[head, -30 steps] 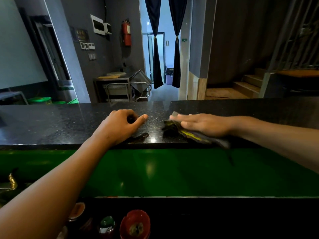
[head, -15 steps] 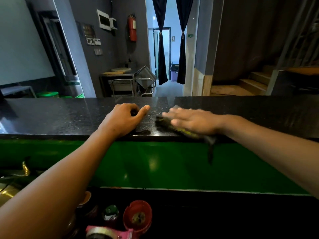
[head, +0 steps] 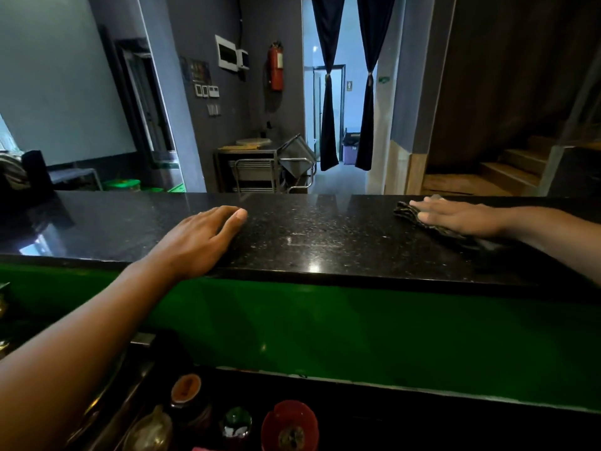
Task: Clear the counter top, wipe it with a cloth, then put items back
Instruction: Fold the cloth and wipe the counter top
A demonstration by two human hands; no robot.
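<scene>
A polished black speckled counter top (head: 312, 236) runs across the view above a green front panel. My left hand (head: 201, 239) rests on its near edge with loosely bent fingers and holds nothing. Far to the right, my right hand (head: 455, 216) lies flat with straight fingers on a dark striped cloth (head: 422, 221), pressing it against the counter. Part of the cloth is hidden under the palm.
On a lower shelf at the bottom stand a red bowl (head: 289, 426), a green-capped jar (head: 235, 419), a brown-lidded jar (head: 186, 387) and a brass vessel (head: 153, 431). Behind the counter are a metal trolley (head: 260, 170), a curtained doorway and wooden steps (head: 507, 170).
My right hand has slid the cloth from the middle of the counter far to the right. My left hand has uncurled and now lies flatter on the near edge.
</scene>
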